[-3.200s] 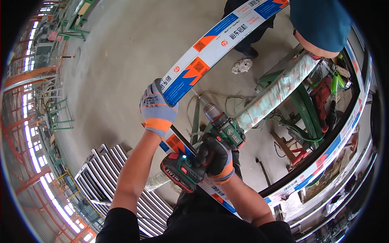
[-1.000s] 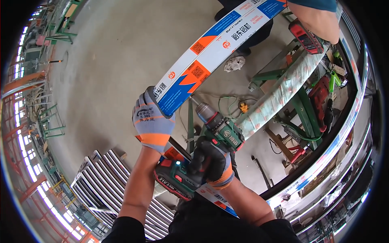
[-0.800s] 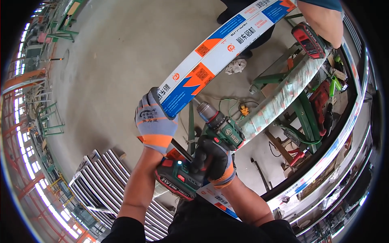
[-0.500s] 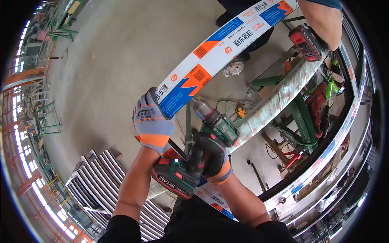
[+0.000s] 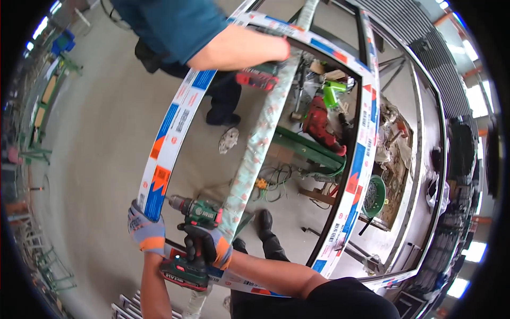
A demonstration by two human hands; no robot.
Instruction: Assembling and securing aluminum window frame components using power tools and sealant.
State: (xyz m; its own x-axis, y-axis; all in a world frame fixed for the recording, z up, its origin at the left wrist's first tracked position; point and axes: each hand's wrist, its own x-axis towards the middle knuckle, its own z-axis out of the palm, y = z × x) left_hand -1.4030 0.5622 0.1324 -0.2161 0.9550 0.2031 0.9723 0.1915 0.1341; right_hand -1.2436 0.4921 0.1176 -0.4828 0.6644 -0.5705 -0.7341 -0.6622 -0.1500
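Observation:
A rectangular metal frame (image 5: 169, 127) in white, blue and orange film lies across supports. My left hand (image 5: 146, 231), in a grey and orange glove, is closed around its near left corner. My right hand (image 5: 212, 247), gloved with black-coated fingers, grips the handle of a green and black cordless drill (image 5: 204, 212). The drill lies sideways, its chuck pointing left and its tip close to the inner face of the frame's left bar; I cannot tell if it touches. Its battery (image 5: 186, 274) hangs just right of my left forearm.
A co-worker's arm (image 5: 239, 48) reaches over the far side, by a red cordless tool (image 5: 257, 78). A film-wrapped beam (image 5: 260, 133) runs beneath the frame. Right of it are a red power tool (image 5: 321, 125), a green bench (image 5: 305, 146) and a green bowl (image 5: 374, 196) of small metal pieces.
My view has swung right, showing more of the frame and the bench things. The co-worker's arm and body show more. Both my hands keep their holds at the corner and on the drill.

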